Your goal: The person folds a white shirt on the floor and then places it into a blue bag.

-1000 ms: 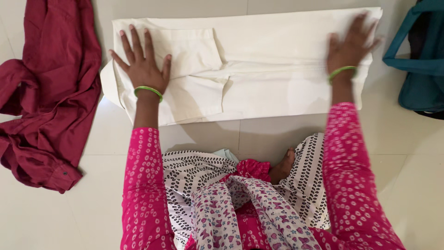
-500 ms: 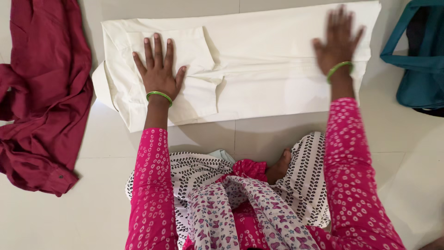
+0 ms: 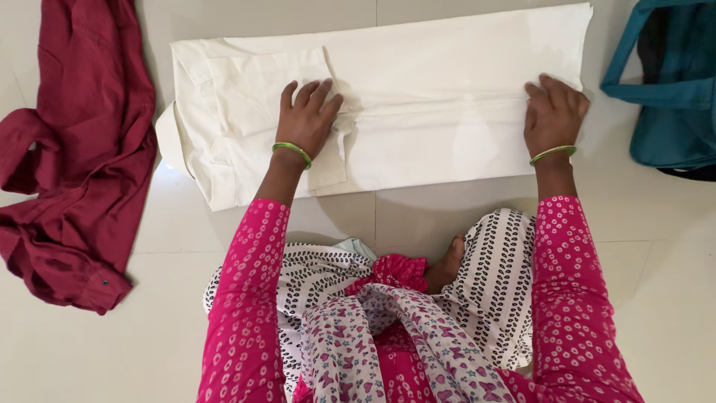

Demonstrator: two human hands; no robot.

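Observation:
Cream trousers [image 3: 432, 67] lie folded lengthwise across the pale tiled floor in front of me. My left hand [image 3: 307, 116] rests on them near the pocket flap, fingers curled and pinching the fabric at the middle seam. Towards the trousers' right end, my right hand [image 3: 553, 112] has its fingers bent over the same fold line and grips the cloth. Both wrists carry green bangles, and both sleeves are pink with white dots.
A crumpled maroon shirt [image 3: 71, 149] lies on the floor to the left, close to the trousers' left end. A teal bag [image 3: 671, 89] stands at the right edge. My crossed legs in patterned cloth [image 3: 485, 283] fill the near floor.
Both hands were flat with spread fingers, smoothing the trousers. They have moved inward to the middle fold line and curled their fingers onto the fabric.

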